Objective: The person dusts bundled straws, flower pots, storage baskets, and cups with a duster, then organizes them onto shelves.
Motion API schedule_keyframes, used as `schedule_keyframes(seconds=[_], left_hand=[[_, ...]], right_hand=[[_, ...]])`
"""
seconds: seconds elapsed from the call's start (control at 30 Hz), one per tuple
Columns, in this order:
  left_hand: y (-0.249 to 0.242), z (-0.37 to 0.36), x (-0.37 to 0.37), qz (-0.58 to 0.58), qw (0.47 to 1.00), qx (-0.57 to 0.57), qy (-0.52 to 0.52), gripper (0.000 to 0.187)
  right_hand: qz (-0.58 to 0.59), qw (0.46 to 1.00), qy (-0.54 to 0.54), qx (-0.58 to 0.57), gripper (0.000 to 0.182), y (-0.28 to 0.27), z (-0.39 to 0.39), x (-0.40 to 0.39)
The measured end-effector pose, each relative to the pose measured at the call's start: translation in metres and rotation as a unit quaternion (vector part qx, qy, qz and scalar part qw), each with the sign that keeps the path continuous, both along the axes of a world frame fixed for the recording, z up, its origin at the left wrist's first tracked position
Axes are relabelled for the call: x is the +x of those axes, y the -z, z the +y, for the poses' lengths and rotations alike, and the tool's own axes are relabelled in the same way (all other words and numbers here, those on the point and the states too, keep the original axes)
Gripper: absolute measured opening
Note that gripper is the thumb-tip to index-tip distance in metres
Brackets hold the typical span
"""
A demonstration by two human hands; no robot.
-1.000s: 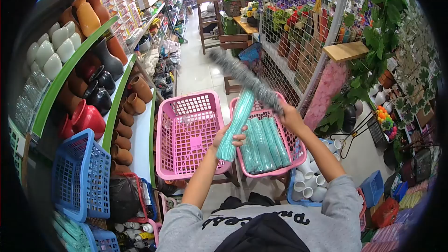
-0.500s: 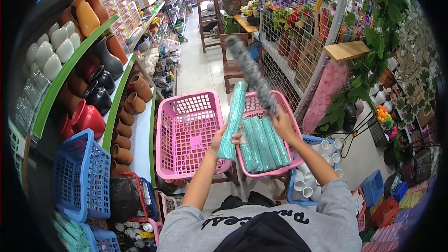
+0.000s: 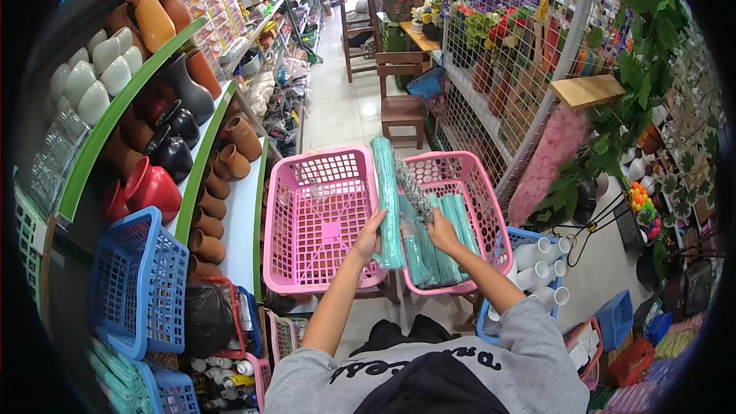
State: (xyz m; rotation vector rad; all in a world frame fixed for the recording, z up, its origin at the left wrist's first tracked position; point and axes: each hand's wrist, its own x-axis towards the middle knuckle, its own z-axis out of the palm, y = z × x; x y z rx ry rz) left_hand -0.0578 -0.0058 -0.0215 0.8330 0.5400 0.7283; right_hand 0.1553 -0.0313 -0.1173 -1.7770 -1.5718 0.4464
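Observation:
My left hand (image 3: pixel 370 238) grips a long teal bundle in clear plastic wrap (image 3: pixel 387 203), held upright between the two pink baskets. Closed round the lower end of a grey, bristly duster (image 3: pixel 412 190) is my right hand (image 3: pixel 442 233). The duster slants up to the left, its far end overlapping the held bundle's right side in this view. Beneath both hands on the right, several more wrapped teal bundles (image 3: pixel 429 262) lie side by side in the right pink basket (image 3: pixel 497 211). The left pink basket (image 3: pixel 326 288) shows its bare lattice floor with a thin clear scrap inside.
Shelves with vases and clay pots (image 3: pixel 205 221) line the left side, above a blue basket (image 3: pixel 138 284). White cylinders fill another blue basket (image 3: pixel 491 331) at right. A wire grid rack (image 3: pixel 529 107) and a wooden chair (image 3: pixel 400 111) stand beyond the pink baskets.
The duster has swung down and left, from raised over the right basket to against the held bundle. The bundle has become more upright in my left hand. The view has shifted slightly.

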Motion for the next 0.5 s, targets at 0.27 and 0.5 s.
schedule_keyframes(seconds=[0.27,0.5], left_hand=[[0.000,-0.005,0.003,-0.023,0.997,0.035,-0.067,0.057],[-0.016,-0.014,0.004,0.086,0.988,0.085,-0.100,0.070]], right_hand=[[0.029,0.992,0.021,-0.118,0.055,0.051,-0.001,-0.029],[-0.040,0.981,0.048,-0.184,0.067,0.034,-0.003,-0.028]])
